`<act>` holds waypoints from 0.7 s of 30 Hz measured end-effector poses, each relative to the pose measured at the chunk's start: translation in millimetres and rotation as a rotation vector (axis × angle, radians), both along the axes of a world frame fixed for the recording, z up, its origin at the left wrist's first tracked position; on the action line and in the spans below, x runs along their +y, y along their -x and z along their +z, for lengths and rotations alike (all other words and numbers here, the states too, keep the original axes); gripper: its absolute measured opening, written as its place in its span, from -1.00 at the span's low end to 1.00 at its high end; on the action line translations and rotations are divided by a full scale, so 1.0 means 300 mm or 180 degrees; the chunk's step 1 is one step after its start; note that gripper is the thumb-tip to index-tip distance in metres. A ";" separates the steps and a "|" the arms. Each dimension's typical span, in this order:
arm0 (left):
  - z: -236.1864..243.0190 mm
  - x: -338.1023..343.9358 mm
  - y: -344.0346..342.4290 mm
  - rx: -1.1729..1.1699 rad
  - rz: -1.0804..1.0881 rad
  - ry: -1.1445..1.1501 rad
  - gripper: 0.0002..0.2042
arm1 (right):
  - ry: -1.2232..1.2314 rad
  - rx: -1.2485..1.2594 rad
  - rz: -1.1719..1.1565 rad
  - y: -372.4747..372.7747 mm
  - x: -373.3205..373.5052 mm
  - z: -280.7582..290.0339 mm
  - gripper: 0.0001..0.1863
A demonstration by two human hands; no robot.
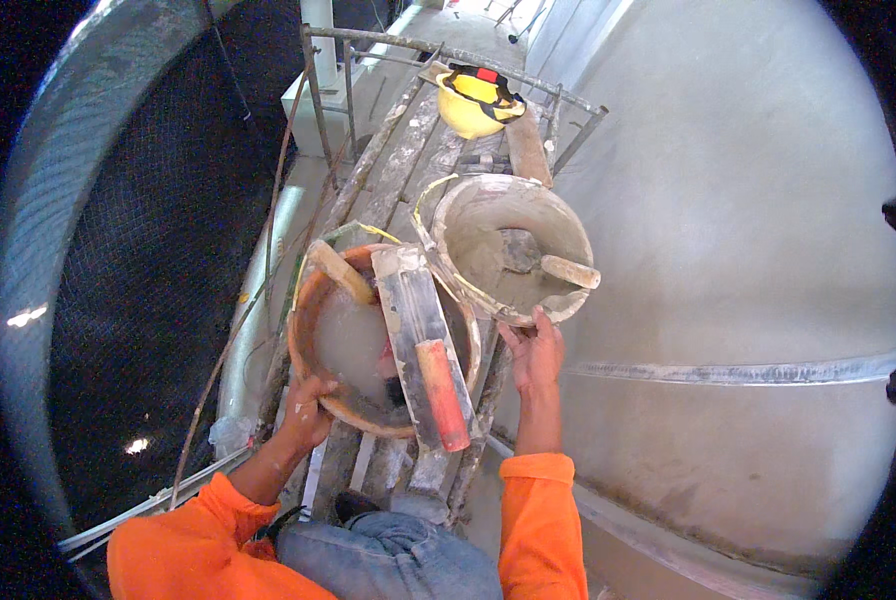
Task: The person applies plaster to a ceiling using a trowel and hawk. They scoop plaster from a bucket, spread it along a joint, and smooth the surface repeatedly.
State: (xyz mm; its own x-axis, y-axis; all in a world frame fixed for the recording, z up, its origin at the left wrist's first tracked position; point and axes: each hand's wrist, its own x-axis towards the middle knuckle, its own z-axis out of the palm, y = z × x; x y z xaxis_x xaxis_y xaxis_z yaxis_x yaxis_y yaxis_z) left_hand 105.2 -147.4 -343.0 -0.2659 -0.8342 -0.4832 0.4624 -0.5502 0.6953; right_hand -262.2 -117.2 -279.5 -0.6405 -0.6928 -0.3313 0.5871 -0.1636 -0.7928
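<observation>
My left hand [309, 410] is closed on the near left rim of an orange bucket [308, 335]. Cloudy grey water fills part of it, and a wooden handle [342, 272] leans out over its far rim. Across its right side lies a plastering trowel [413, 300] with a worn red handle. Just beyond stands a mortar-crusted bucket [458, 215] holding grey mortar [483, 265] and a trowel with a wooden handle [571, 272]. My right hand [537, 352] grips this bucket's near rim, fingers under the edge and thumb up.
Both buckets are on a narrow scaffold deck of rough planks [400, 150]. A yellow hard hat [471, 108] lies upturned at the far end, by the metal guard rail [398, 40]. A plastered wall [728, 250] borders the right; dark netting [168, 250] hangs left.
</observation>
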 end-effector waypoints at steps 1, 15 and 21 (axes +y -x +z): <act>-0.006 0.001 0.004 -0.0096 -0.0019 -0.0034 -0.76 | -0.0027 -0.0011 -0.0064 0.001 0.000 -0.005 -0.59; 0.007 -0.020 0.033 0.0067 -0.0325 0.0133 -0.85 | 0.0285 0.0180 0.0309 0.041 0.012 -0.021 -0.49; 0.018 -0.048 -0.001 0.0251 -0.0772 0.0101 -0.56 | 0.0586 0.0039 0.0485 0.017 0.035 0.013 -0.38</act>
State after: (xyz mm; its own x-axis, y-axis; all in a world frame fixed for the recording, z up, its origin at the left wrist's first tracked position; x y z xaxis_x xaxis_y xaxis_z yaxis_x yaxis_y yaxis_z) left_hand 105.6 -161.6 -337.7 -0.4960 -0.7558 -0.4275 0.3731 -0.6300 0.6811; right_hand -267.2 -106.8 -275.5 -0.5270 -0.8299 -0.1833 0.6066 -0.2163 -0.7650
